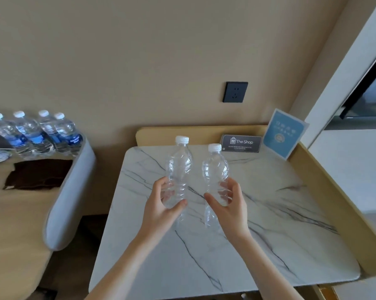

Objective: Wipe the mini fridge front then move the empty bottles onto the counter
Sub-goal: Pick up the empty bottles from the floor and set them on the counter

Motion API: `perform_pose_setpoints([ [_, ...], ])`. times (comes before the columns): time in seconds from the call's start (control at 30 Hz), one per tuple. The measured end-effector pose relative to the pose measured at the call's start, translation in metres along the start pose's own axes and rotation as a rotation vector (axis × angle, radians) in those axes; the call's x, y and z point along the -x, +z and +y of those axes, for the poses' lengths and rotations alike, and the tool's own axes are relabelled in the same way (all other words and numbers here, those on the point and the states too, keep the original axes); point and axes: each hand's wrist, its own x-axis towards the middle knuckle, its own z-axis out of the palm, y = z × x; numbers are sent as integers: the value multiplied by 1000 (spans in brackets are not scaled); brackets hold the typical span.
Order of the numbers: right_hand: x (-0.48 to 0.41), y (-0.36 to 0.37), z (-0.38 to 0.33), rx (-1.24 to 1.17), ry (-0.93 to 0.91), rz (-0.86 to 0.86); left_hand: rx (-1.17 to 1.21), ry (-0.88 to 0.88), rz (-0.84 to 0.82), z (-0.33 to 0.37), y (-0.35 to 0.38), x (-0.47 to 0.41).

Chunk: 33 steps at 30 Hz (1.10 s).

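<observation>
Two clear empty plastic bottles with white caps stand upright over the white marble counter (269,224). My left hand (161,211) grips the lower half of the left bottle (179,163). My right hand (230,206) grips the lower half of the right bottle (215,167). The bottles are side by side, a small gap between them. I cannot tell whether their bases touch the counter. The mini fridge is out of view.
A dark "The Shop" card (241,143) and a blue sign (284,133) stand at the counter's back. Several full water bottles (37,133) and a brown cloth (38,174) lie on the desk at left. A wall socket (235,92) is above.
</observation>
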Motion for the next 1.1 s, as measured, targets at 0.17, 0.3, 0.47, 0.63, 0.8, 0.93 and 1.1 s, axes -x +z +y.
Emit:
perform_pose_setpoints([
  [0.17,-40,3,6,-1,44,-64,17,-52,15,-9,16,-36],
  [0.3,-76,-2,14,-17,53,-135,27,-89,35,-13,35,-62],
  [0.47,-131,-5,25,-98,75,-228,49,-131,87,-8,51,-100],
  [0.63,-182,19,31,-128,56,-337,-4,-128,161,-2,49,-153],
  [0.8,-222,67,34,-135,44,-413,11,-139,213,-13,30,-199],
  [0.93,-246,114,37,-128,15,-465,-8,-136,255,-30,4,-230],
  [1.1,-262,166,50,-136,4,-474,-29,-144,309,-58,-32,-258],
])
